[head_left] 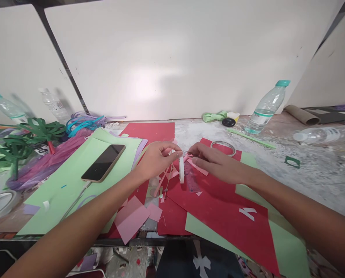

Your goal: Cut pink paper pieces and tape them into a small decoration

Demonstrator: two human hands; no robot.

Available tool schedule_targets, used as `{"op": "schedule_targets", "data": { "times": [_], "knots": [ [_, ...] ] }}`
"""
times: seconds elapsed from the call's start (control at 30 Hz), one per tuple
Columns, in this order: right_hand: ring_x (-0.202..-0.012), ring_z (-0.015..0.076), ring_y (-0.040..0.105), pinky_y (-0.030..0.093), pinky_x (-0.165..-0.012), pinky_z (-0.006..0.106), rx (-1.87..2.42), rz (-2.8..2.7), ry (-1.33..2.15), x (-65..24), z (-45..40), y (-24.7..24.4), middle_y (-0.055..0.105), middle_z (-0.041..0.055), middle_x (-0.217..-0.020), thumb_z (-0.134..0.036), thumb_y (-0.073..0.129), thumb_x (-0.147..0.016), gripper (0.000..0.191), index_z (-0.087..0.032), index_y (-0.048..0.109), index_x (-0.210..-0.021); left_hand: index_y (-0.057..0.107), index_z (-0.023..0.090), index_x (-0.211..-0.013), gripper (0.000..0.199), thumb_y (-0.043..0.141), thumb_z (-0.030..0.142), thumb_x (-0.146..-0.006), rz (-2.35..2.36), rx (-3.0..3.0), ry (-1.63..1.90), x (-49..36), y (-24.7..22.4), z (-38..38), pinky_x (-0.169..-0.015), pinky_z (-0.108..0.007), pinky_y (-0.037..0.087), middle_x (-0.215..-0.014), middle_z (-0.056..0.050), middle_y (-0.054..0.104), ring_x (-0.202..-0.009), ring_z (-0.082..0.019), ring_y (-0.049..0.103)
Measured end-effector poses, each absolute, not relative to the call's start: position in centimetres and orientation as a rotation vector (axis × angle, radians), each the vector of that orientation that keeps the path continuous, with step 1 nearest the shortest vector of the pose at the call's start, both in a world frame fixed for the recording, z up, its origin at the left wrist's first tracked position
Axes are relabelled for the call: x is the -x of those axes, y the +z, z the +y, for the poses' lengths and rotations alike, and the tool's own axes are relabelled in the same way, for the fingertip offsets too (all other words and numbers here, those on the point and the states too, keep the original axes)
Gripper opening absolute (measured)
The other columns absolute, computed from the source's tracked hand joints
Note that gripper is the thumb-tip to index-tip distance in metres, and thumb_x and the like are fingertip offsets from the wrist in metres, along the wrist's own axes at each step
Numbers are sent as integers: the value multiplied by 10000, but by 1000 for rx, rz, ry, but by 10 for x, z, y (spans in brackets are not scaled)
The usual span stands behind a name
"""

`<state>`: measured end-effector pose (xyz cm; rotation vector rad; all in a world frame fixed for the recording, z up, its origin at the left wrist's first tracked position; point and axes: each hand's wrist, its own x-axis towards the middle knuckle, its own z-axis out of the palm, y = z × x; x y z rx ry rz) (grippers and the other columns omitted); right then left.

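Observation:
My left hand (158, 159) is closed in a pinch, thumb and forefinger at the top edge of a narrow white roll of tape (182, 170) seen edge-on. Close on its right, my right hand (218, 164) has its fingertips drawn together beside pink paper strips (199, 166); what they pinch is too small to make out. Beneath both hands lie red paper sheets (218, 208). A clear plastic ruler-like piece (192, 180) rests between the hands. Pink paper pieces (131, 219) lie below my left wrist, and white scraps (247, 213) sit on the red sheet.
On green sheets (102, 139) at left lies a phone (103, 163) with a cable. Another tape roll (223, 147) is behind my right hand. A water bottle (266, 108) stands at back right, another bottle (323, 135) lies down. Green paper bows (45, 133) fill the left.

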<state>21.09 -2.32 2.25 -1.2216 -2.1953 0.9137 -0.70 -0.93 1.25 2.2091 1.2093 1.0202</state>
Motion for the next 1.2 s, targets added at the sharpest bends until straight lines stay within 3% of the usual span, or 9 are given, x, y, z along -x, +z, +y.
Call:
{"op": "schedule_targets", "data": {
  "times": [0.17,0.27,0.47,0.97,1.2],
  "knots": [
    [-668,155,505,370,-594,284,1136,-2371,755,-204,-26,23,600,34,-839,-423,427,-911,282,-227,548,-1074,683,229,-797,248,560,444,-813,1221,-2060,941,10,11,-6,-486,-238,327,-568,27,497,-496,-93,397],
    [-697,160,539,377,-607,281,1099,-2367,734,-204,-23,23,635,38,-875,-401,461,-897,283,-243,576,-1101,685,217,-781,249,589,448,-787,1195,-1996,947,10,10,-5,-513,-245,380,-620,10,552,-534,-102,458],
    [-577,139,510,335,-540,269,1134,-2368,679,-206,-25,30,622,15,-703,-393,444,-904,285,-246,616,-1077,697,211,-764,224,622,422,-757,1113,-1962,944,9,13,-4,-602,-272,455,-716,-12,639,-645,-134,562],
    [-557,123,540,328,-525,255,1065,-2430,339,-201,-27,33,697,16,-727,-303,523,-858,210,-248,717,-917,685,198,-797,257,619,443,-755,1091,-1942,856,10,17,-7,-618,-263,442,-762,-23,653,-695,-136,570],
    [-546,132,532,316,-521,262,1044,-2475,206,-199,-27,31,700,21,-700,-286,500,-860,248,-256,736,-932,688,202,-804,244,611,430,-762,1096,-1961,858,9,16,-7,-581,-248,422,-750,-19,643,-646,-120,546]
  ]
}}
